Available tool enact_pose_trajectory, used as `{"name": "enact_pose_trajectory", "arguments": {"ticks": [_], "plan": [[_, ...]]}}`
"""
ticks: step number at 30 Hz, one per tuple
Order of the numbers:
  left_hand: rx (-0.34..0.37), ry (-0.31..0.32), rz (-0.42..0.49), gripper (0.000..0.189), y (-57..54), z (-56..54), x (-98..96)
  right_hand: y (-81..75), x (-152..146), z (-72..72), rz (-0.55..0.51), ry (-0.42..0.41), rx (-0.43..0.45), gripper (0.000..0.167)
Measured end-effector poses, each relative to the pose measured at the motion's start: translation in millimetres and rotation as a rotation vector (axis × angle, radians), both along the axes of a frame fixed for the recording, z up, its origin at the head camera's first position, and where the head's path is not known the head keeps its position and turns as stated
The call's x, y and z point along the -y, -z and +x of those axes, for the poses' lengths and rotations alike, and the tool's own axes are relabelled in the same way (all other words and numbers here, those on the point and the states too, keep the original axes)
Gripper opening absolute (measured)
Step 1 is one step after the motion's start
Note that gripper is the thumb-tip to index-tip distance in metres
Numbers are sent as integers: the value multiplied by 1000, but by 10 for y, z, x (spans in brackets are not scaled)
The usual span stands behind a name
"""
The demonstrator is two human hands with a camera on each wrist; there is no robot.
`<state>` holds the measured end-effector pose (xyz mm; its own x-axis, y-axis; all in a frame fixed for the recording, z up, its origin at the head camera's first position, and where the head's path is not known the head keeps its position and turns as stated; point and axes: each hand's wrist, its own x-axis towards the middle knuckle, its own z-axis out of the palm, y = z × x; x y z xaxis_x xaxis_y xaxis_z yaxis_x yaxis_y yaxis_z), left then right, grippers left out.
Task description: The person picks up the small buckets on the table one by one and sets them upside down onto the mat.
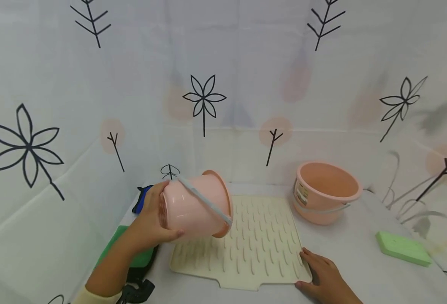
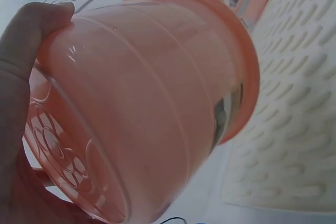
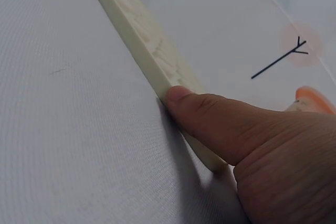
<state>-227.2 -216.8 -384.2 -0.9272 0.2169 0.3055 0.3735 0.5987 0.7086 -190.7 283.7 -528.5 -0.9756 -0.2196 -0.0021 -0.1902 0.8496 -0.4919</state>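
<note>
While the left hand clamps its thumb and fingers round the base of a pink bucket, the right hand pinches a corner of the cream mat at lower right. The bucket's up off the table, just left of the frame's centre, lying sideways above the mat's left part, mouth to the right. So the step, I'd judge, is placing: bucket aloft, mat steadied. Next calls for a sure turn of the left wrist before any setting down, and that corner held firm.

And look at the finish! Glossy hard plastic, faint rings round the wall, moulded curves underneath, a thin grey handle slung across. The mat looks rubbery, thick-edged, studded with rows of slim raised ribs, a tab jutting at the front. Over at right, a second bucket stands upright, near a green, block-shaped sponge.
</note>
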Motion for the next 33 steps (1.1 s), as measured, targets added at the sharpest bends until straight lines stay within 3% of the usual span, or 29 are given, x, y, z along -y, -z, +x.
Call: {"name": "enact_pose_trajectory", "arguments": {"ticks": [9, 13, 17, 21, 28, 33], "plan": [[36, -63, -191, 122, -344, 73, 134, 22, 2, -7, -2, 40, 51, 103], [42, -86, -250, 122, -403, 87, 119, 19, 10, -27, -4, 64, 79, 105], [15, -94, -321, 121, -390, 81, 24, 7, 22, -25, -4, 71, 86, 106], [33, -118, -401, 123, -350, 61, -136, -4, 27, -25, -7, 64, 82, 105], [4, -253, -529, 119, -194, -58, -499, -34, 34, -29, -12, 51, 83, 102], [4, -318, -519, 112, -57, -129, -712, -50, 45, -31, -12, 70, 109, 105]]}}
